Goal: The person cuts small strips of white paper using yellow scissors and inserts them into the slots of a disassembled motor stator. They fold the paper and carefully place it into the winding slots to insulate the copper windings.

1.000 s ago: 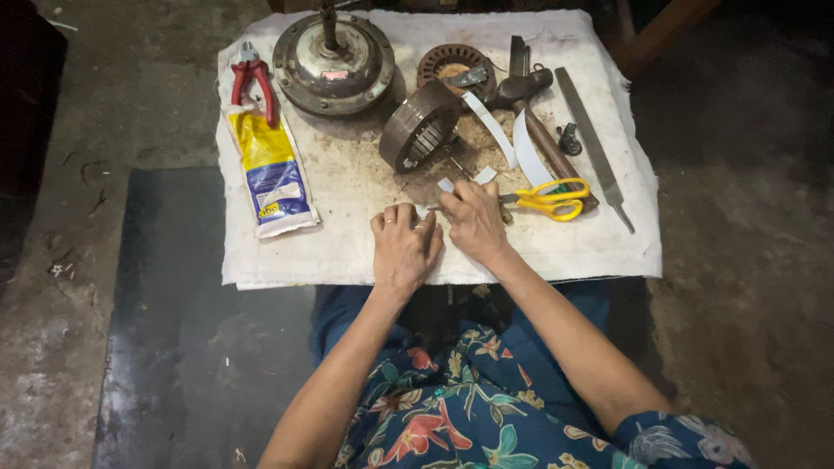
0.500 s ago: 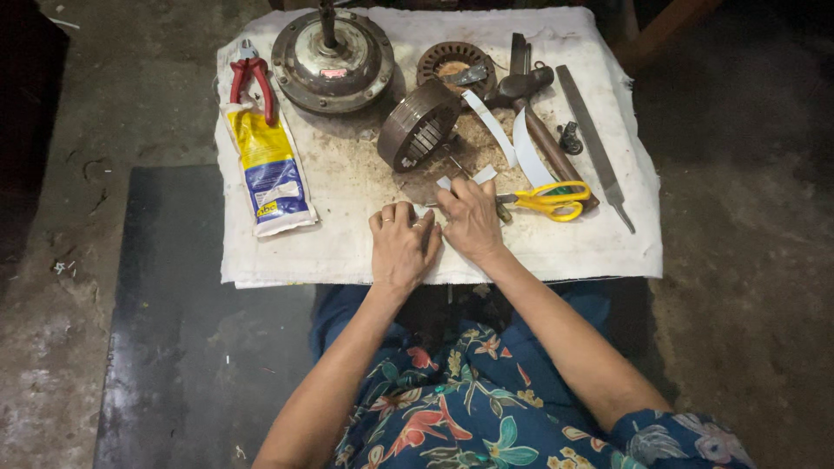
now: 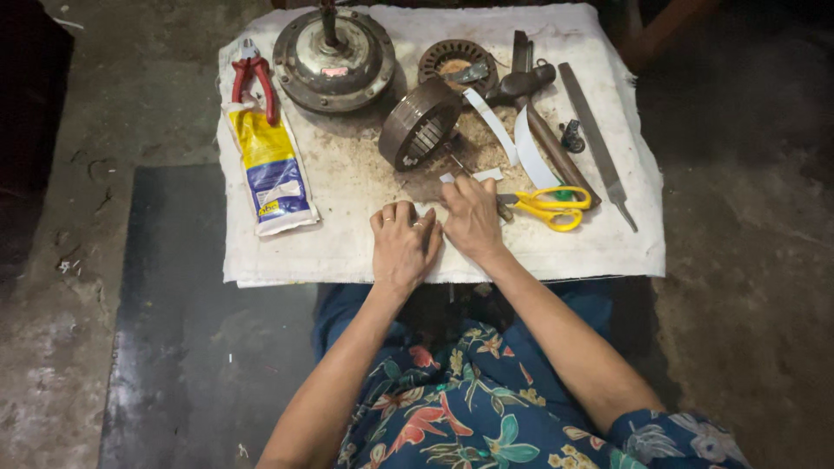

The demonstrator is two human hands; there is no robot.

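My left hand [image 3: 404, 245] and my right hand [image 3: 473, 217] rest side by side on the white cloth [image 3: 304, 252], near its front edge. Both have their fingers curled and pinch a small white paper strip [image 3: 473, 177], which is mostly hidden under the fingertips. A dark ring-shaped motor stator [image 3: 420, 123] lies tilted just beyond the hands. Yellow-handled scissors [image 3: 549, 207] lie right beside my right hand.
On the cloth sit a round metal motor housing [image 3: 334, 52], a second stator [image 3: 456, 59], red pliers [image 3: 254, 76], a yellow and blue pouch [image 3: 271, 172], curved white strips [image 3: 528, 149], a hammer [image 3: 539, 117] and a long file [image 3: 599, 143]. A dark mat [image 3: 200, 347] covers the floor.
Both hands stay in the same spot, pressed together; only the fingertips shift slightly over the strip.
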